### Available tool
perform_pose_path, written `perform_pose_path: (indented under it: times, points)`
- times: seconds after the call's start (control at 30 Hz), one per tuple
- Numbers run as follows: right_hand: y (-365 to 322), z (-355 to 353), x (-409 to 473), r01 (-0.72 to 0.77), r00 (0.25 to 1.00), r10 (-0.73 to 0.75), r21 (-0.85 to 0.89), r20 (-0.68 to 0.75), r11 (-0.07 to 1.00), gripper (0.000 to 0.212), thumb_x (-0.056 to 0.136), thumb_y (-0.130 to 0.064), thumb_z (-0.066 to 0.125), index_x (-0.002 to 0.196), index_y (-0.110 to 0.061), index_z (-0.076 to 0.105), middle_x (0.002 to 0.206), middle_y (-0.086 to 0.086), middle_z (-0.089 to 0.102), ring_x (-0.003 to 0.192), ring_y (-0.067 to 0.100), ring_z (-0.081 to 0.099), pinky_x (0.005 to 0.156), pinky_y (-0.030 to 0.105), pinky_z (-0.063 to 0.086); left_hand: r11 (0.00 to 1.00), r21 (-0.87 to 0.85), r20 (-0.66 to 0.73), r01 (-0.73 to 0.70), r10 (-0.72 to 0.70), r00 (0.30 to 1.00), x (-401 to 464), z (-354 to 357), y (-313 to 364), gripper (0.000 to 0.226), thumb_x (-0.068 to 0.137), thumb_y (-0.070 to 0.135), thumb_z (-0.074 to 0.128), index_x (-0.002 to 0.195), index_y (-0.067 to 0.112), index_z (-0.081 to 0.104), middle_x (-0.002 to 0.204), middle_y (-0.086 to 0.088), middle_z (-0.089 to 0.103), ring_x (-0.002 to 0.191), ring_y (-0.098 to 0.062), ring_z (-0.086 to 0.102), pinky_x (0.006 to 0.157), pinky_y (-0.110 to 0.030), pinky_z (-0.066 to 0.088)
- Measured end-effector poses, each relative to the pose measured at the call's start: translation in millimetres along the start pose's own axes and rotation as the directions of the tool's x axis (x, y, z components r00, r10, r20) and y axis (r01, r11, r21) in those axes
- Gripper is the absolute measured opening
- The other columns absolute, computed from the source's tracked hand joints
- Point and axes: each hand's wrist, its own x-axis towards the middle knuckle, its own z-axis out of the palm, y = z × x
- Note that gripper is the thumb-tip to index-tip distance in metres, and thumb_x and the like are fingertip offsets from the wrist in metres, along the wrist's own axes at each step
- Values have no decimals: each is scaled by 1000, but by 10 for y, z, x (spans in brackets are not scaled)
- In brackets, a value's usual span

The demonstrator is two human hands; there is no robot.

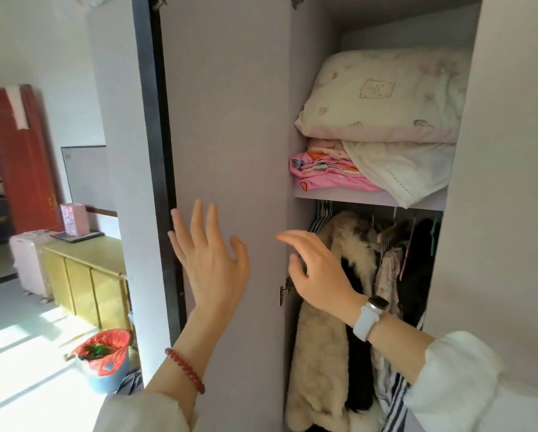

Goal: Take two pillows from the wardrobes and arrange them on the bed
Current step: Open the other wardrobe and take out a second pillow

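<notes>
The wardrobe door is faced by the left hand, fingers spread and straight. The right hand is held loosely curled, empty. The printed pillow, topmost on the shelf, is best lifted two-handed.

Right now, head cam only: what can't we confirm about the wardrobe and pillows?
- Second pillow: only one pillow shows; the white fabric under it is partly covered, so I cannot tell what it is.
- Shelf depth: hidden behind the stack and the right door.
- Wardrobe floor: cut off by the bottom edge, behind the coats.
- Bed: out of frame.
- Left hand and door: contact unclear.
</notes>
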Motion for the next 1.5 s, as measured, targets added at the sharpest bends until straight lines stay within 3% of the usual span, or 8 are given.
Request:
perform_pose_path:
  times: [0.23, 0.43, 0.7, 0.9, 1.0, 1.17, 1.23, 1.5]
  points:
    - [490, -557, -205, -138, 990, 133, -140, -43, 981, 30, 88, -1, 45, 115, -9, 55, 116, 8, 59, 110, 20, 53, 90, 22, 39, 972, -126, 269, -201, 228, 936, -209, 604, 502, 39, 75, 0, 60, 113, 0, 56, 119, -22, 58, 110, -39, 54, 94, -54, 39]
    - [973, -1394, -412, -326, 945, 296, -316, -141, 891, 29, 89, -7, 44, 115, -14, 55, 117, 5, 58, 105, 17, 53, 82, 22, 41, 913, -315, 397, -261, 377, 837, -105, 1413, 1248, 33, 84, 8, 52, 117, 8, 54, 117, -11, 60, 104, -29, 55, 89, -43, 41]
    - [1530, -2253, -612, -447, 894, 377, -517, -242, 730, 35, 84, -5, 45, 118, -10, 52, 120, 8, 55, 110, 25, 50, 83, 35, 47, 839, -534, 511, -103, 418, 751, -5, 2473, 2394, 56, 87, 12, 49, 139, 7, 28, 139, -15, 40, 121, -31, 42, 88, -40, 43]
    - [1805, -2524, -857, -532, 845, 447, -540, -293, 652, 37, 87, -10, 41, 124, -16, 47, 126, 0, 49, 115, 18, 46, 86, 29, 45, 680, -619, 699, 392, 251, 669, 37, 2895, 2851, 81, 82, 9, 56, 144, 13, 5, 133, -15, 37, 115, -31, 44, 83, -31, 41]
    - [1791, -2484, -985, -567, 822, 479, -519, -309, 640, 37, 89, -10, 40, 125, -17, 45, 129, -1, 47, 117, 15, 44, 88, 26, 42, 569, -712, 649, 412, 310, 695, 69, 2795, 2794, 54, 78, 1, 53, 129, 13, 38, 114, -11, 53, 101, -30, 54, 75, -29, 49]
    - [1476, -2279, -1108, -613, 783, 457, -404, -421, 678, 36, 89, -7, 42, 124, -17, 47, 126, -1, 48, 115, 14, 47, 92, 21, 37, 422, -828, 545, 370, 444, 712, -117, 2213, 2574, 53, 80, -5, 49, 124, 24, 46, 108, -1, 49, 97, -19, 52, 76, -21, 49]
    - [1279, -2211, -1143, -605, 772, 401, -378, -492, 701, 36, 88, -7, 42, 123, -16, 48, 124, -2, 48, 116, 15, 47, 94, 24, 38, 309, -869, 494, 386, 547, 676, -133, 1952, 2523, 56, 79, -11, 46, 120, 27, 49, 106, -1, 50, 91, -15, 56, 71, -12, 49]
    - [423, -2242, -1393, -614, 736, 284, -428, -615, 663, 43, 89, -26, 37, 129, -14, 42, 130, 2, 47, 120, 14, 45, 101, 33, 42, 60, -918, 258, 392, 841, 475, -305, 1357, 2683, 76, 79, -23, 36, 133, 29, 28, 112, 4, 50, 106, -11, 55, 91, -27, 47]
